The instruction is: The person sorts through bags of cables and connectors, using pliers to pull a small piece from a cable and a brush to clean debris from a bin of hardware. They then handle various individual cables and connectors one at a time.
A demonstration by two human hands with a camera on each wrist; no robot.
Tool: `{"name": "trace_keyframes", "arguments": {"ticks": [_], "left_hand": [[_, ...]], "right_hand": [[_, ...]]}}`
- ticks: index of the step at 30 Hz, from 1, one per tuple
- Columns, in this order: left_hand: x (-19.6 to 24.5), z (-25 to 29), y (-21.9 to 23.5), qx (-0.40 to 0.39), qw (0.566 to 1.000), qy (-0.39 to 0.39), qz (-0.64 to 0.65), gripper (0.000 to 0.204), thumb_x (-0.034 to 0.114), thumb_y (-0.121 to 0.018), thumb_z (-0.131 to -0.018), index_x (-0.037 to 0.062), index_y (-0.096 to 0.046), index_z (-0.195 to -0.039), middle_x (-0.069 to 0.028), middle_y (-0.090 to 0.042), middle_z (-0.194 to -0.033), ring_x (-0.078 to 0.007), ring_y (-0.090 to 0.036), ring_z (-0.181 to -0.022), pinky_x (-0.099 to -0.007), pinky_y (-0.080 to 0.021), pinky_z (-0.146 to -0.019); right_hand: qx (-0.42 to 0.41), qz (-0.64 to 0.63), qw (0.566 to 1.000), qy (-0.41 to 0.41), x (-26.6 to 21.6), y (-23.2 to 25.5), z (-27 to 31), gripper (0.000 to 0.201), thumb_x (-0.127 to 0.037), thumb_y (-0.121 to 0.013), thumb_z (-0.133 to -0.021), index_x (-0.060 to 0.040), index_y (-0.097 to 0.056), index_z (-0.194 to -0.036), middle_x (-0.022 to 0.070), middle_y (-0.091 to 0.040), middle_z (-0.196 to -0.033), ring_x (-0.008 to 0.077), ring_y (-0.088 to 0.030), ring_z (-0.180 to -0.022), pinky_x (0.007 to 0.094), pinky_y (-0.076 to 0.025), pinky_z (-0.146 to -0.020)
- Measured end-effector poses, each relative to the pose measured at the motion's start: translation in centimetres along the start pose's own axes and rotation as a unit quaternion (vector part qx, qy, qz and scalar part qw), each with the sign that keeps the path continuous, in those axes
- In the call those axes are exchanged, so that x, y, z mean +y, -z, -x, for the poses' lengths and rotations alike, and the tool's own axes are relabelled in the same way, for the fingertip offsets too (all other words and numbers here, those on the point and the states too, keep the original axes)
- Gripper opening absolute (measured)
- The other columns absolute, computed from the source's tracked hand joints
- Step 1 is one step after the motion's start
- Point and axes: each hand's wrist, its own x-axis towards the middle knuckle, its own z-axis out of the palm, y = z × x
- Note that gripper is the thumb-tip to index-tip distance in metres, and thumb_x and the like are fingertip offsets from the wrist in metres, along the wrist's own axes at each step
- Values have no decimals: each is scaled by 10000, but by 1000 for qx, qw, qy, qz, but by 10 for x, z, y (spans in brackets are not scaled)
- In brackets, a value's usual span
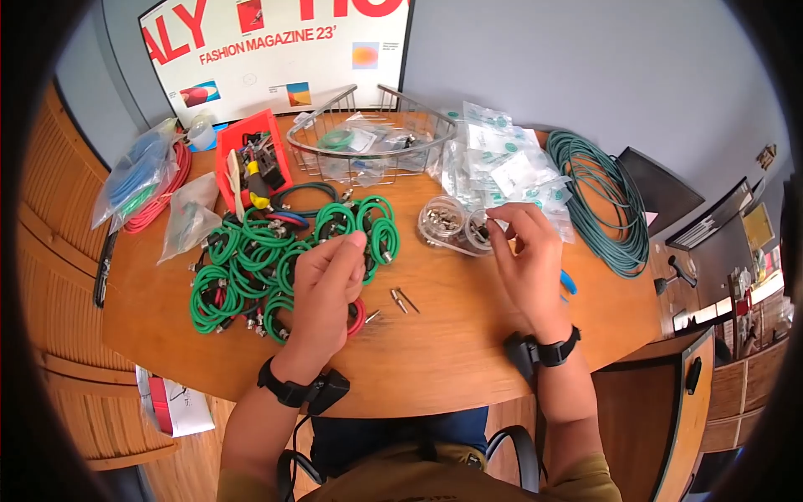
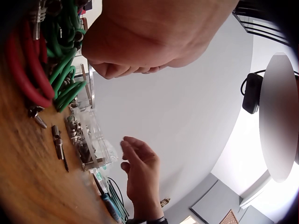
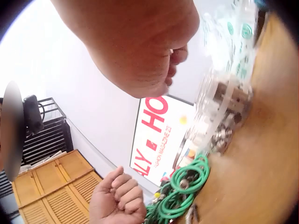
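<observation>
Clear plastic's sitting on the desk (image 1: 443, 351): the connector tub (image 1: 421, 222). Right of it, our right hand (image 1: 534, 272) is hovering, fingers loosely bent, nothing visibly held. Left of it, our left hand (image 1: 322, 297) is making a fist, concealing any contents, partly covering green cables (image 1: 209, 276).
</observation>
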Motion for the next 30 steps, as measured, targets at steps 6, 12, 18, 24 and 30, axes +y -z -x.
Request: {"name": "trace_keyframes", "arguments": {"ticks": [6, 12, 18, 24, 30], "left_hand": [[-1, -1, -3, -8, 1000, -15, -6, 409, 245, -615, -1094, 107, -519, -721, 107, -365, -670, -2, -258, -575, -252, -169, -510], [2, -1, -5, 4, 1000, -6, -16, 404, 244, -606, -1090, 119, -480, -728, 86, -339, -637, -27, -272, -523, -258, -178, -492], [1, -1, 1, -12, 1000, -3, -11, 393, 225, -582, -1098, 131, -474, -732, 70, -375, -670, -31, -294, -532, -250, -187, -492], [2, -1, 1, -5, 1000, -1, -2, 385, 203, -582, -1095, 129, -472, -733, 71, -381, -667, -31, -292, -530, -255, -186, -491], [1, -1, 1, -7, 1000, 9, -2, 371, 178, -582, -1087, 126, -477, -735, 73, -383, -666, -32, -290, -534, -260, -189, -493]], "right_hand": [[-226, -68, 972, -1, -14, -7, 9, 199, -12, -757, -919, -17, -745, -1118, 144, -716, -1037, 302, -700, -821, 374, -576, -704], [-316, -83, 942, 82, -18, -45, 31, 270, -83, -732, -948, -34, -717, -1214, 158, -679, -1052, 367, -696, -904, 441, -582, -792], [-326, -26, 942, 77, -16, -40, 34, 188, -42, -666, -912, -22, -647, -1098, 213, -657, -1039, 437, -666, -884, 518, -555, -772], [-94, -85, 991, -31, -16, -13, 16, 149, 35, -705, -852, -9, -615, -963, 130, -645, -830, 252, -676, -719, 364, -545, -621], [-26, -5, 998, -54, 19, 1, 0, 105, 38, -724, -864, -15, -635, -886, 94, -671, -817, 166, -650, -667, 313, -523, -591]]}}
